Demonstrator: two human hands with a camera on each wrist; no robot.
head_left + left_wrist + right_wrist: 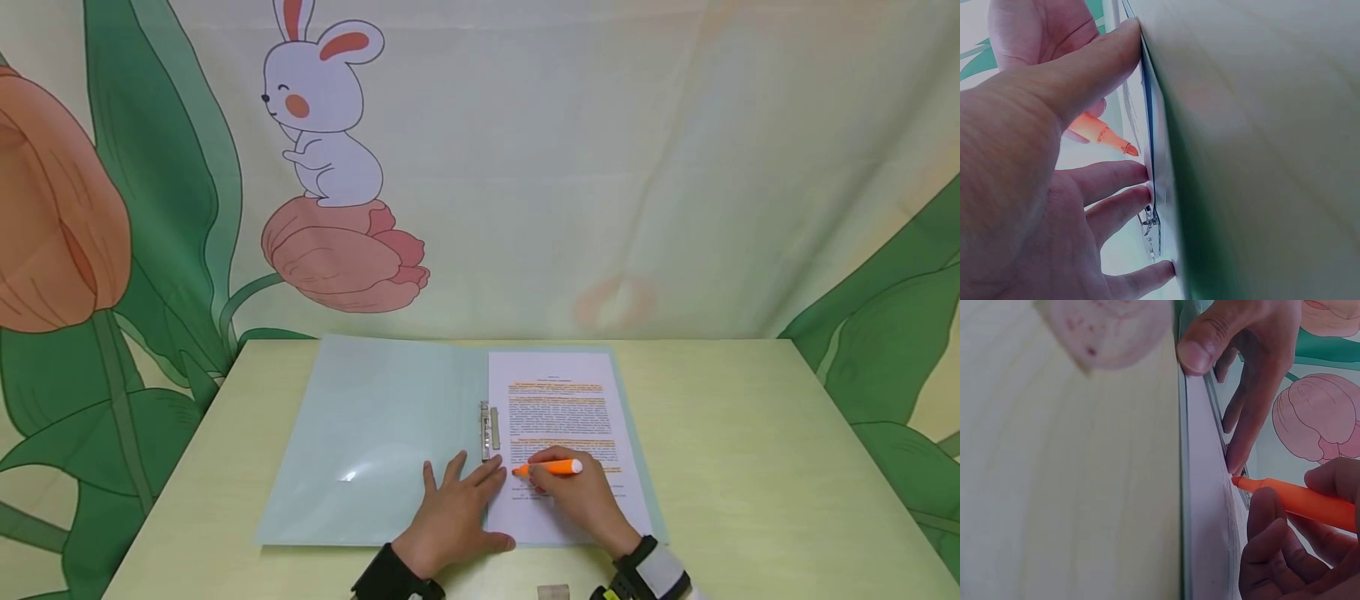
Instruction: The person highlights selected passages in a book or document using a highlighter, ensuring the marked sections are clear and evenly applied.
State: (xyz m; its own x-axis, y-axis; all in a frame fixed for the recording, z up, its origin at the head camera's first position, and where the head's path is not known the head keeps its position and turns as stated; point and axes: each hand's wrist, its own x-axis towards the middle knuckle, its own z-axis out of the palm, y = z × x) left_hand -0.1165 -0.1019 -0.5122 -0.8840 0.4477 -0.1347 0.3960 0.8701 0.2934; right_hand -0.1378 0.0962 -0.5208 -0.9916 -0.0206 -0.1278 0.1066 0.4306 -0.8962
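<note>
An orange highlighter [551, 468] is pinched between the thumb and fingers of my right hand [588, 492]. Its tip is down at the left edge of the text on a white printed sheet [558, 367]. Several lines higher on the sheet carry orange highlighting. My left hand [457, 512] lies with fingers spread over the folder's spine and the sheet's left edge, its fingertips pressing down close to the highlighter tip. The sheet sits in a light-blue folder [382, 433], opened flat, beside a metal clip [489, 429].
The folder rests on a pale wooden table [750, 450]. A small greyish block [553, 592] is at the front edge between my wrists. Behind the table hangs a curtain [525, 167] printed with a rabbit and tulips.
</note>
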